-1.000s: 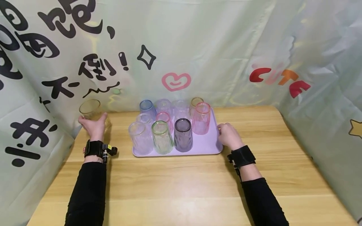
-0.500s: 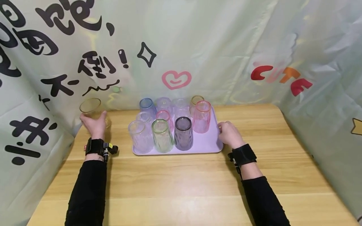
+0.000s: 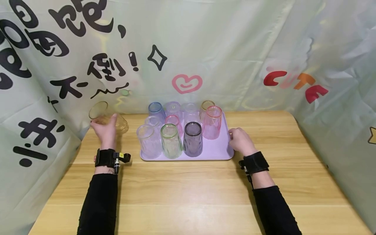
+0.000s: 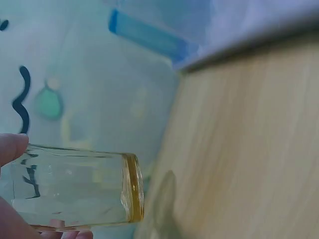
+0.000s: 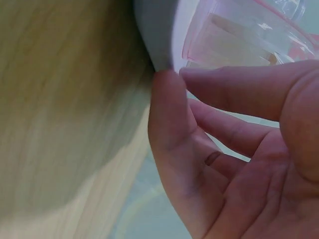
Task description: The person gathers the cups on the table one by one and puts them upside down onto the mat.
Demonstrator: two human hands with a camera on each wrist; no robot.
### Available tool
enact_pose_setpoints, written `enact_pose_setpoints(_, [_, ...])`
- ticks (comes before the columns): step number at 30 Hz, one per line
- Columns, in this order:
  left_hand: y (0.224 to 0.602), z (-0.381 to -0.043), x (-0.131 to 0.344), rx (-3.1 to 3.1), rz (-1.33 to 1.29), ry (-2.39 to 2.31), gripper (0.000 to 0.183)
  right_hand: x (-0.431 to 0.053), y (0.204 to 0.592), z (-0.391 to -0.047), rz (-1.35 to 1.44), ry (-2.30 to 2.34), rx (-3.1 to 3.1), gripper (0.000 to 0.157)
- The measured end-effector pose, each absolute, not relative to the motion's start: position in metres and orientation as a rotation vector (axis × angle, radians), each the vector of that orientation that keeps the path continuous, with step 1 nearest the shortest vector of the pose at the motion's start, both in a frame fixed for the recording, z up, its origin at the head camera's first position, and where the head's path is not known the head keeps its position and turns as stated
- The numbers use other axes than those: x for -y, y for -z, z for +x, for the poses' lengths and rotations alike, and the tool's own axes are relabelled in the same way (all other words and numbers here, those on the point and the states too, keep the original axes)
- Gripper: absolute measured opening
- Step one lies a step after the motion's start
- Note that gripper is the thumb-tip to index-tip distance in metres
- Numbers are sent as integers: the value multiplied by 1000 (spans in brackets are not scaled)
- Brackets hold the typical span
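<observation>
My left hand [image 3: 105, 132] grips a clear amber-tinted drinking glass [image 4: 79, 184] at the far left of the table. The glass is tilted, its rim toward the upper left and its thick amber base toward the right; in the left wrist view its shadow lies on the wood. On the other side, my right hand [image 3: 242, 142] pinches the right edge of a lilac tray [image 3: 215, 151] between thumb and fingertips. Several glasses stand on the tray, among them a green one [image 3: 171, 143], a dark grey one [image 3: 193, 142], a pink one [image 3: 212, 125] and a blue one [image 3: 157, 112].
The wooden table [image 3: 188, 195] extends in front of the tray and to both sides. A printed cloth backdrop [image 3: 229, 49] hangs right behind the tray and along both sides. Another amber glass [image 3: 207, 106] stands at the tray's back right.
The amber glass in my left hand has tipped, its base swinging out to the right. My right hand keeps its hold on the tray edge. The head view has shifted slightly.
</observation>
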State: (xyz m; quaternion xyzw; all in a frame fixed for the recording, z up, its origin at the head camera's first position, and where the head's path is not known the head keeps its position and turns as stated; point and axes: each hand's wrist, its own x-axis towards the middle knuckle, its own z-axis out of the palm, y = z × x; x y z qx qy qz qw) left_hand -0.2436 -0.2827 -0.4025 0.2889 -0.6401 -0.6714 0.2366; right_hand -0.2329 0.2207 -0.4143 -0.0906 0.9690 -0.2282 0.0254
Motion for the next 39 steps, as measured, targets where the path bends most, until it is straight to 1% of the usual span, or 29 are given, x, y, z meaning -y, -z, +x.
enact_pose_setpoints(5, [391, -236, 263, 1553, 706, 1973, 74, -220, 411, -229, -268, 769, -3074, 41])
enact_pose_setpoints(9, [384, -227, 246, 1409, 641, 2096, 65, -217, 407, -226, -243, 859, -3145, 43])
enact_pose_setpoints(15, [378, -220, 229, 1243, 495, 2209, 52, -209, 395, -223, -253, 1055, -3283, 55])
enact_pose_setpoints(21, [366, -209, 221, 1163, 430, 2300, 52, -198, 378, -215, -329, 1253, -3377, 56])
enact_pose_setpoints(25, [357, -203, 217, 1124, 390, 2342, 56, -188, 366, -208, -422, 1379, -3365, 55])
enact_pose_setpoints(29, [348, -197, 212, 1077, 341, 2385, 56, -179, 358, -199, -551, 1441, -3334, 58])
enact_pose_setpoints(32, [342, -193, 206, 1020, 269, 2445, 54, -172, 352, -193, -656, 1477, -3317, 61])
enact_pose_setpoints(39, [329, -184, 182, 959, 103, 2598, 39, -158, 341, -180, -864, 1565, -3301, 63])
